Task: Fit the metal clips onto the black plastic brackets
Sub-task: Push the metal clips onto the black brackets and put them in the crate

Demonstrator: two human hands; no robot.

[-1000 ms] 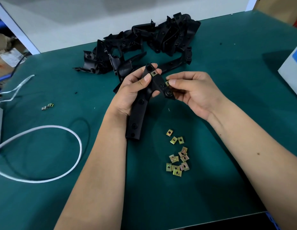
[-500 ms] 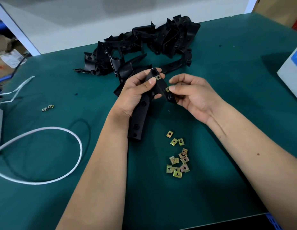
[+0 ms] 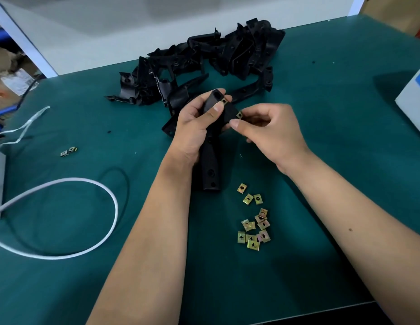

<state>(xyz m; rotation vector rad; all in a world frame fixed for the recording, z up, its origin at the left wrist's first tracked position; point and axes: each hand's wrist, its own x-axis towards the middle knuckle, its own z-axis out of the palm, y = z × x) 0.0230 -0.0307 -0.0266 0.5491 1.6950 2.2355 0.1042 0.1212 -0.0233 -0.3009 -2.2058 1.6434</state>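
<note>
Now left hand (image 3: 192,130) grips bracket (image 3: 210,160); right hand (image 3: 270,130) pinches clip (image 3: 239,114) against it.

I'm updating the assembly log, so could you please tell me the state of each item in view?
Held bracket: gripped by left hand, one clip fitted.
Second clip: pinched by right hand against the bracket.
Loose clips: scattered on the mat.
Bracket pile: heaped, untouched.
White cable: looped on the mat.

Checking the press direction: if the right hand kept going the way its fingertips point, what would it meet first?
Probably the black bracket that the left hand grips: the right hand points left, pinching a metal clip at its edge. Depth is unclear.
</note>
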